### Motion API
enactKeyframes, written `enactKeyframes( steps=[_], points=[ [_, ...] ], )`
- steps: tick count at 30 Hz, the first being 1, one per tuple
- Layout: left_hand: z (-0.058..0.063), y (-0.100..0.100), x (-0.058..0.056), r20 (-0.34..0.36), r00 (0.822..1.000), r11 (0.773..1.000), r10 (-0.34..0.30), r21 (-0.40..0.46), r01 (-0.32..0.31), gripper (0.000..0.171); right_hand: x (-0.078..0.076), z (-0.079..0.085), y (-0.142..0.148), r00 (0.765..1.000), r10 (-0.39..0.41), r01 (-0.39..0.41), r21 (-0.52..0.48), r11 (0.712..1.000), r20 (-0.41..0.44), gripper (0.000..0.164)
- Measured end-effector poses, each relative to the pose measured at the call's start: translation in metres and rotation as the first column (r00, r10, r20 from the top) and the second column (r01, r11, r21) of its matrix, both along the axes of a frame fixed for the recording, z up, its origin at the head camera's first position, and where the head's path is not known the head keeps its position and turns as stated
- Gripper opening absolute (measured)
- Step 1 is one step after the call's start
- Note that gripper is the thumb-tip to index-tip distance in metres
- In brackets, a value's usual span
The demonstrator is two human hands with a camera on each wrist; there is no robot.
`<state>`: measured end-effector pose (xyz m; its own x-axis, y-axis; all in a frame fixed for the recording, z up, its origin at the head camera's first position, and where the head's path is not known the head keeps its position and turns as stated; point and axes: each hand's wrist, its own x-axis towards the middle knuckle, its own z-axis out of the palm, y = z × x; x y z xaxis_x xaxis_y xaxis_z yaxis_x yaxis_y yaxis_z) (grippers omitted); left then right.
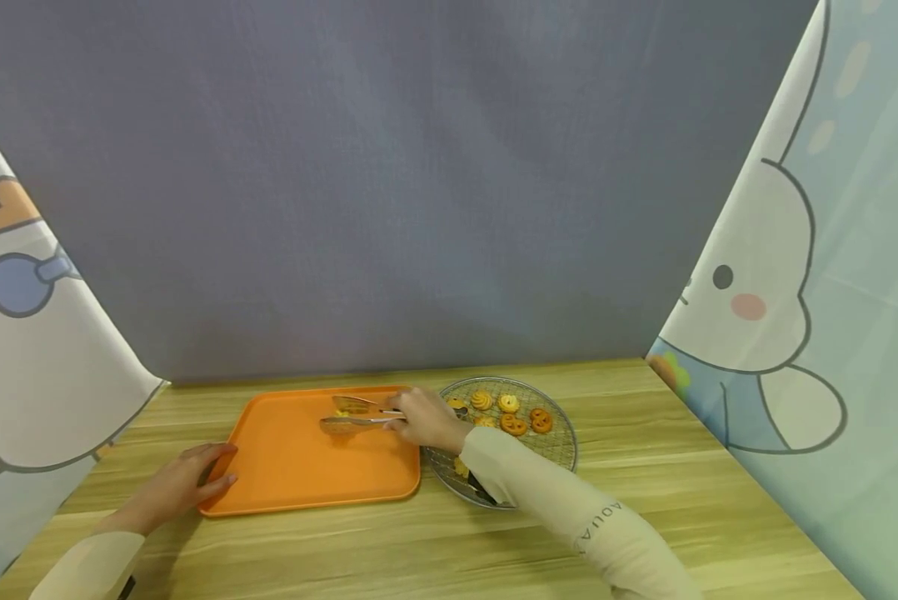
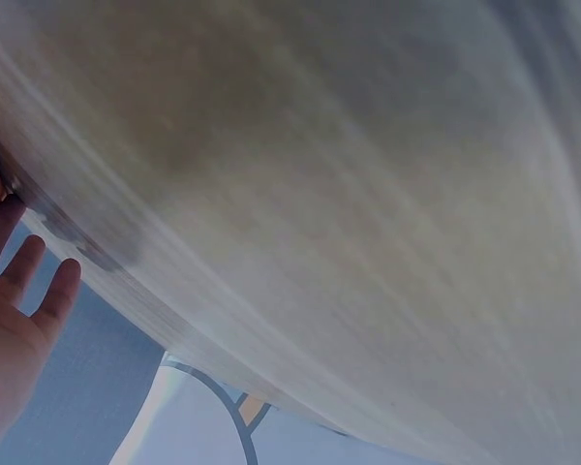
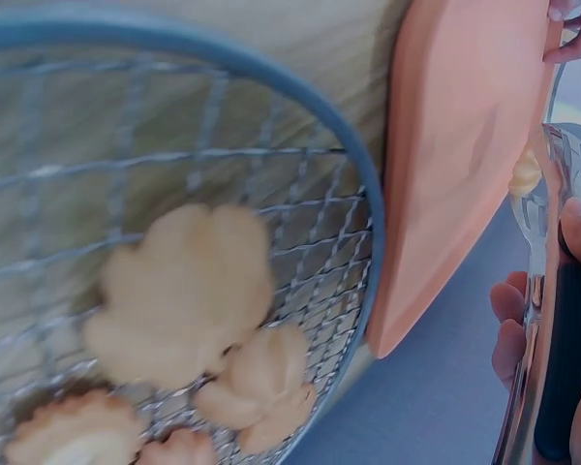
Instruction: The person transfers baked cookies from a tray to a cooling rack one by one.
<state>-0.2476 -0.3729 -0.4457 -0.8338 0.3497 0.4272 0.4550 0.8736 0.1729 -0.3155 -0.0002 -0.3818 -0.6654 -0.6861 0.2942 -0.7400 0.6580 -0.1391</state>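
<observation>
My right hand (image 1: 424, 418) holds metal serving tongs (image 3: 530, 358) with a black handle over the right part of an orange tray (image 1: 291, 467). The tongs' arms stand apart. A small yellow cookie (image 3: 526, 174) shows at their far ends, low over the tray; I cannot tell whether they grip it. My left hand (image 1: 182, 483) rests at the tray's left edge, thumb and fingers spread on the rim. In the left wrist view its fingers (image 2: 53, 300) look straight and apart.
A round wire rack (image 1: 561, 454) stands close to the tray's right side. It bears several cookies, among them swirl cookies (image 1: 482, 400) and pretzel-shaped ones (image 1: 513, 425). My right forearm (image 1: 569, 500) crosses over the rack. A grey cloth (image 1: 419, 208) hangs behind the wooden table (image 1: 629, 467).
</observation>
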Motion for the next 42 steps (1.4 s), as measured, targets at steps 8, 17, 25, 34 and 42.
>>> enactKeyframes(
  steps=[8,17,25,34,42],
  points=[
    [0.0,-0.001,-0.002,-0.039,0.999,1.0,-0.016,-0.011,0.016,0.043,0.007,0.002,0.021,0.999,0.016,-0.016,-0.008,1.0,0.035,0.029],
    [-0.001,-0.002,-0.002,-0.008,1.0,1.0,0.001,-0.009,-0.001,0.044,0.014,0.007,0.047,0.998,-0.005,0.005,-0.012,1.0,0.056,0.032],
    [0.001,-0.003,-0.001,0.016,1.0,1.0,0.003,-0.006,-0.003,0.044,0.02,0.006,0.069,0.999,-0.015,0.015,-0.005,1.0,0.043,0.031],
    [0.002,-0.003,0.0,0.034,0.999,1.0,0.003,0.007,-0.003,0.044,0.028,0.006,0.097,1.0,-0.015,0.016,-0.038,0.999,0.02,0.035],
    [0.0,-0.005,-0.001,0.025,1.0,1.0,0.001,-0.003,-0.001,0.044,0.034,0.002,0.122,0.999,-0.052,0.052,-0.054,0.997,0.004,0.038]
  ],
)
